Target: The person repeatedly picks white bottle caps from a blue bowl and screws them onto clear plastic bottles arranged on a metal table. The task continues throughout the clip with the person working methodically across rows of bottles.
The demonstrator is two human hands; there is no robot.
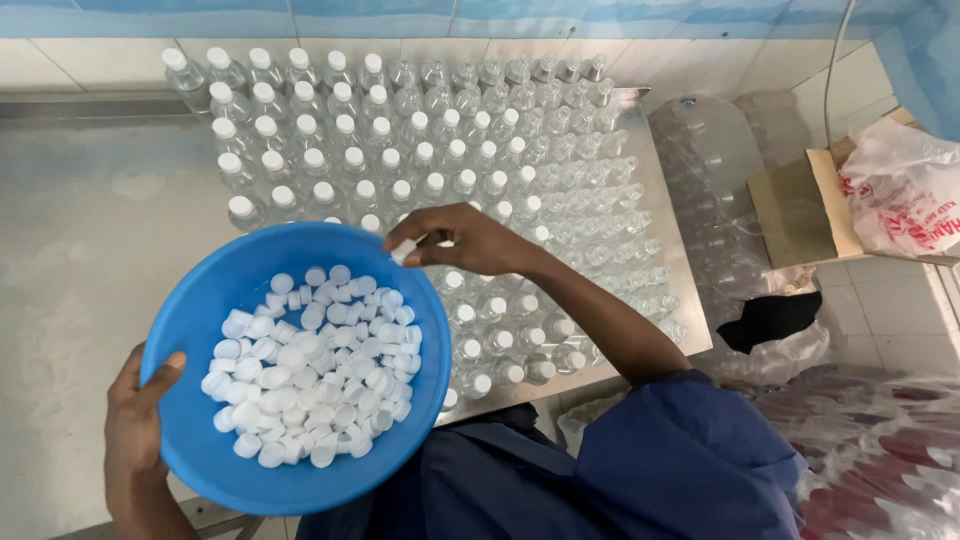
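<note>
Pale tiles are running along the far wall behind a steel desk (690, 300) that is carrying rows of clear plastic bottles (470, 170); those on the left are wearing white caps, while those on the far right are standing open. Near the left, the left hand (135, 420) is gripping the rim of a blue bowl (200, 320), its thumb hooking over the edge, and loose white caps (310, 365) are filling the bowl's bottom. The right hand (465, 240) is reaching over the bottles just beyond the bowl's far rim, pinching a single white cap (403, 250) between its fingertips. Bagged empty bottles (710, 160) are lying right of the desk.
</note>
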